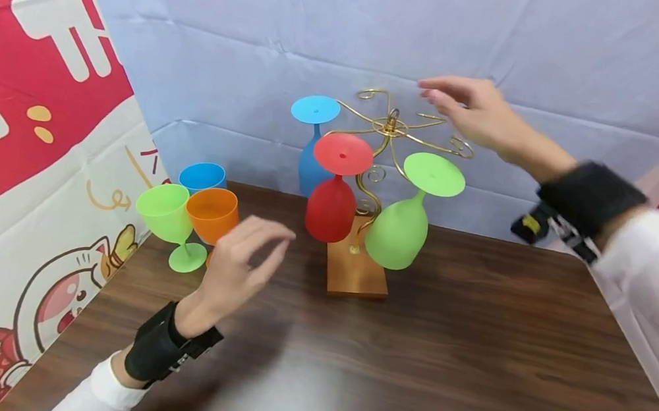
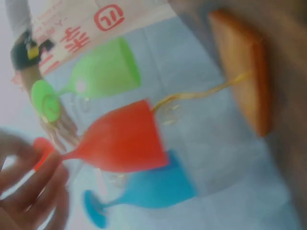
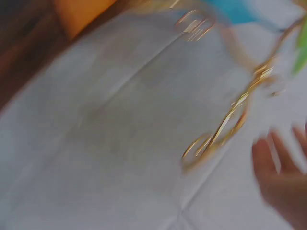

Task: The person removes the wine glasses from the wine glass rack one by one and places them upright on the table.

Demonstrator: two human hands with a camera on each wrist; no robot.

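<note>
A gold wire rack (image 1: 391,127) on a square wooden base (image 1: 356,277) carries three plastic goblets upside down: blue (image 1: 311,157), red (image 1: 332,209) and green (image 1: 401,229). My left hand (image 1: 240,263) hovers over the table left of the rack, fingers loosely bent and holding nothing. In the left wrist view its fingers overlap the red goblet's foot (image 2: 44,152), but the head view shows them apart. Above the rack's right side is my right hand (image 1: 476,110), also holding nothing. The right wrist view is blurred; there a curled rack arm (image 3: 201,148) lies beside the fingers.
Upright goblets stand at the table's back left: a green one (image 1: 164,213), an orange one (image 1: 212,214) and a blue one (image 1: 202,175) partly hidden behind. A pale cloth (image 1: 228,83) hangs behind the dark wooden table (image 1: 439,362). A printed red and white sheet (image 1: 42,158) borders the left.
</note>
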